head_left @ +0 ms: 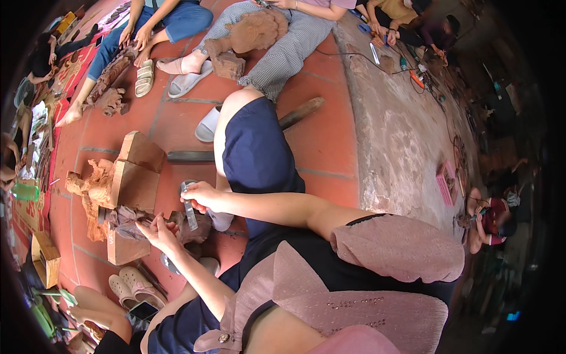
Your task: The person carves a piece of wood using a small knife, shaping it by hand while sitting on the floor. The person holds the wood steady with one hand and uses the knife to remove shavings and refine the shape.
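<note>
My right hand [203,196] is closed around one end of a flat grey strip [190,216], which points down toward my left hand. Whether the strip is metal cannot be told. With its index finger stretched out and thumb apart, my left hand [162,234] lies against a dark brown wood carving [128,222], apparently without gripping it. The carving rests low between my knees, its right part partly hidden by my hand. Beside it, a lighter orange-brown carving [97,187] leans by a squared wooden block [138,168].
Red floor tiles [324,147] meet a rough grey slab [392,147] on the right. Two people sit opposite with carvings [258,30] by their legs. Slippers [207,124], a dark bar [190,156], a wooden box [45,258] and a pink basket [446,183] lie around.
</note>
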`<state>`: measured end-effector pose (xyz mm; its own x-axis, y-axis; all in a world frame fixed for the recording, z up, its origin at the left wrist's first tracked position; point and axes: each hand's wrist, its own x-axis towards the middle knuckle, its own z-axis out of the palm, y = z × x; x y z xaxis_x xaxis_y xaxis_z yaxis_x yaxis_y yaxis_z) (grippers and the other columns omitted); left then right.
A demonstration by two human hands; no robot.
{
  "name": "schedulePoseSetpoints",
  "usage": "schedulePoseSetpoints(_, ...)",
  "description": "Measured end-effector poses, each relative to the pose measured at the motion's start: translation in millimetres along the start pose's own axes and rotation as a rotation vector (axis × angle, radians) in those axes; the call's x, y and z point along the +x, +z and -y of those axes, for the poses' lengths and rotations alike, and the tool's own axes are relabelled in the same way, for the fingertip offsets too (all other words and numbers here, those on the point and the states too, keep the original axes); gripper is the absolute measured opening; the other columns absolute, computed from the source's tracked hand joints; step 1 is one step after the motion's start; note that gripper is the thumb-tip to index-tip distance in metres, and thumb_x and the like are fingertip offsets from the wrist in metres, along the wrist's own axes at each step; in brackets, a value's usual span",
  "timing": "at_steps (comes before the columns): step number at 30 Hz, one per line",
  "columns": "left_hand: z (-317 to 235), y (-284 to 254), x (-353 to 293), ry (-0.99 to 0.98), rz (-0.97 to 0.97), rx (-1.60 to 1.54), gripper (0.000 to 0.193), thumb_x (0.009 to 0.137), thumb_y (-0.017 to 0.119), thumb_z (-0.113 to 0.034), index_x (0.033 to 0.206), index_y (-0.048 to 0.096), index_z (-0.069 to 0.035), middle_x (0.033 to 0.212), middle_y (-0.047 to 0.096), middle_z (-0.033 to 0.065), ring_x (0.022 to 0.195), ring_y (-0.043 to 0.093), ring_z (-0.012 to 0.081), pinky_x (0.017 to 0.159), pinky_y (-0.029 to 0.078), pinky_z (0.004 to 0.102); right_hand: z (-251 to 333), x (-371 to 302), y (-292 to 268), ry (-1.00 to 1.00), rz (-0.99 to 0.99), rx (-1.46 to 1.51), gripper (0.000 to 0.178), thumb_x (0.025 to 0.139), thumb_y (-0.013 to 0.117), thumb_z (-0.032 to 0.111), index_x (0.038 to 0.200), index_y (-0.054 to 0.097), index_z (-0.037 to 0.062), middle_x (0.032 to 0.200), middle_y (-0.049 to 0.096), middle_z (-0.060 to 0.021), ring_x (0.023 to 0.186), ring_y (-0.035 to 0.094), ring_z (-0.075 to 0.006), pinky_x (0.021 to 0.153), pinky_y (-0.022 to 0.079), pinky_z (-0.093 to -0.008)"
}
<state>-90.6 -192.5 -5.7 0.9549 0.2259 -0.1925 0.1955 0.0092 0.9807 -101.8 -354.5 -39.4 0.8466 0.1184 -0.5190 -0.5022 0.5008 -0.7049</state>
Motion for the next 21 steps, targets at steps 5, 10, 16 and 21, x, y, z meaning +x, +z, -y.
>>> schedulePoseSetpoints(5,-3.0,-4.6,0.4,-0.042,0.048,0.116,0.084,0.087,0.056,-0.002,0.149,0.000,-0.008,0.083,0.063,0.0069,0.047,0.047,0.0076,0.041,0.043,0.0210,-3.3,0.1,6.0,0.011,0.036,0.000,0.016,0.089,0.061,0.019,0.084,0.062,0.0031,0.052,0.050,0.0002,0.037,0.044,-0.0086,0.035,0.035,-0.0248)
schedulePoseSetpoints(10,16.3,-9.0,10.4,0.008,0.060,0.076,0.078,0.089,0.055,-0.006,0.149,0.006,-0.013,0.088,0.064,0.0075,0.047,0.047,0.0067,0.041,0.043,0.0208,2.5,8.5,16.6,-0.041,0.152,-0.074,0.017,0.086,0.065,0.017,0.083,0.066,0.0000,0.054,0.053,-0.0006,0.038,0.045,-0.0088,0.036,0.035,-0.0241)
schedulePoseSetpoints(16,4.7,-3.0,3.8,0.004,0.012,0.169,0.084,0.087,0.059,-0.006,0.150,0.002,-0.012,0.094,0.066,0.0095,0.052,0.049,0.0066,0.046,0.042,0.0193,28.7,13.9,37.7,-0.068,0.186,-0.174,0.020,0.085,0.067,0.021,0.078,0.068,0.0024,0.059,0.056,-0.0001,0.046,0.046,-0.0070,0.042,0.035,-0.0225)
schedulePoseSetpoints(21,30.0,-11.0,15.9,0.180,0.019,0.238,0.088,0.084,0.062,-0.003,0.150,0.004,-0.008,0.080,0.063,0.0055,0.065,0.053,0.0083,0.063,0.043,0.0228,36.4,14.6,45.1,0.014,0.233,-0.127,0.022,0.087,0.064,0.024,0.081,0.066,0.0030,0.056,0.052,0.0000,0.045,0.047,-0.0095,0.043,0.037,-0.0255)
